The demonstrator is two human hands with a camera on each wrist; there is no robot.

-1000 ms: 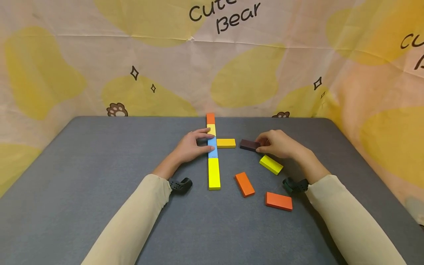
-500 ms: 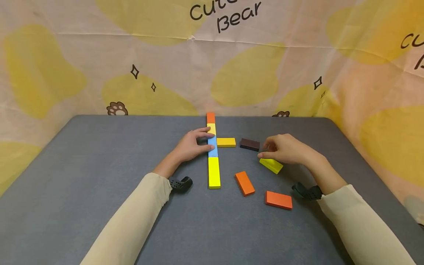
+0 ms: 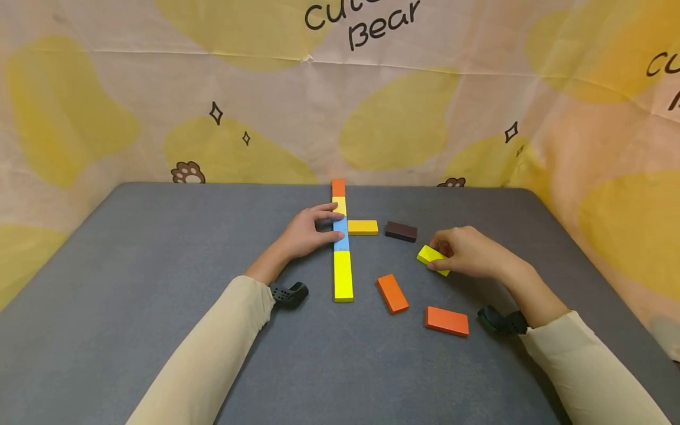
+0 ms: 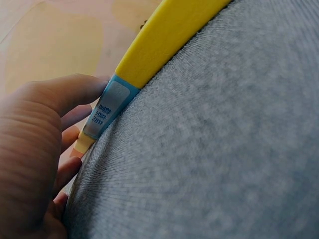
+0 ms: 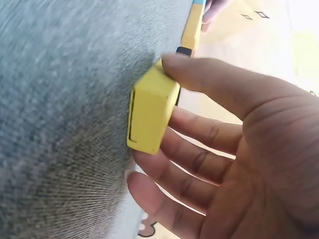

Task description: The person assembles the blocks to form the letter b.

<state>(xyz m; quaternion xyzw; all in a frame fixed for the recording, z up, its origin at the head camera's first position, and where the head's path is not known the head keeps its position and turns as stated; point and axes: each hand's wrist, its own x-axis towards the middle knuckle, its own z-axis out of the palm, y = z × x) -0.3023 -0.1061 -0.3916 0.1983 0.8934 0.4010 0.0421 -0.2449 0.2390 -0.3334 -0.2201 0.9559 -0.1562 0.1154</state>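
Note:
My right hand [image 3: 473, 252] pinches a bright yellow block [image 3: 429, 254] between thumb and fingers, low over the tabletop. In the right wrist view the thumb lies on one side of that yellow block [image 5: 149, 109] and fingers on the other. My left hand [image 3: 305, 232] rests beside a straight row of blocks. Its thumb and a finger touch the blue block [image 3: 342, 226], and another fingertip meets the pale yellow block [image 3: 342, 203] behind it. A longer yellow block [image 3: 343, 277] forms the near end of the row, an orange one [image 3: 338, 188] the far end.
A yellow-orange block [image 3: 363, 228] juts rightward from the row. A dark brown block [image 3: 401, 231] lies just beyond it. Nearer lie an orange block [image 3: 393, 294] and a red-orange block [image 3: 447, 321]. A patterned cloth [image 3: 393, 118] hangs behind the grey table [image 3: 159, 254].
My right hand has let go of the dark brown block, moved right and nearer, and taken hold of the bright yellow block. My left hand has stayed at the row.

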